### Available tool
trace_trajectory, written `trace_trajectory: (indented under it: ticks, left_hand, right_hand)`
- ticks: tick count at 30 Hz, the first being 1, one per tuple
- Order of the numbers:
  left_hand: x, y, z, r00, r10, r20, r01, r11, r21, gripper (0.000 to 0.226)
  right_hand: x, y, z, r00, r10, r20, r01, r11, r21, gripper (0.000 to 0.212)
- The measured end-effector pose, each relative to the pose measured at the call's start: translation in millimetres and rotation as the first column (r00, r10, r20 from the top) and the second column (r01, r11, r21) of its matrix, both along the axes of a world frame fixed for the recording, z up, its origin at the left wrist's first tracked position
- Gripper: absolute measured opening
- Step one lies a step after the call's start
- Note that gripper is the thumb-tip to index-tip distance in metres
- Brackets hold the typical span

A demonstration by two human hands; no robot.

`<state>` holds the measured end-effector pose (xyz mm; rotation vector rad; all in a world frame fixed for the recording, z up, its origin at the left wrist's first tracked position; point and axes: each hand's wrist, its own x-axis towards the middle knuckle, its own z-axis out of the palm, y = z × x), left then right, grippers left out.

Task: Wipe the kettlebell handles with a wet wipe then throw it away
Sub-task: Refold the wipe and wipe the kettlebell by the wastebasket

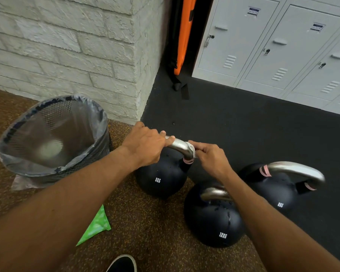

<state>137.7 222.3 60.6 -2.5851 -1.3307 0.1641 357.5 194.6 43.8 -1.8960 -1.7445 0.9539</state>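
A dark shoe (122, 264) is cut off at the near edge. A green packet (96, 224), probably the wipes, lies on the floor, partly behind the left forearm. The right forearm hides part of the 12KG kettlebell (212, 224) handle.

Farther, on the left 8KG kettlebell (161, 179), the left grip (145, 146) is curled round the steel handle (179, 144). The right grip (208, 156) pinches the wet wipe (191, 149) against the handle's right bend.

Wipe: limp, light, mostly covered by fingers. Kettlebell judged heavy and rigid, best steadied by the handle, which is likely slick once wet. The lined bin (82, 122) stands just left; its contents are blurred.
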Motion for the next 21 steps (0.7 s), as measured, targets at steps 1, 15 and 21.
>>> trace_trajectory:
  ticks: [1,15,21]
  left_hand:
    - [0,0,0,1.000,0.005,0.000,-0.005,1.000,-0.005,0.058]
    - [7,-4,-2,0.996,0.084,-0.022,-0.084,0.996,-0.023,0.058]
    - [6,-4,-4,0.996,0.081,-0.031,-0.081,0.996,-0.022,0.060]
  right_hand:
    - [-4,-7,0,0.999,0.000,0.046,-0.002,0.999,0.053,0.041]
    - [-70,-53,-24,0.986,-0.073,0.152,0.052,0.989,0.138,0.058]
    - [-64,-46,-15,0.975,-0.085,0.205,0.042,0.978,0.205,0.049]
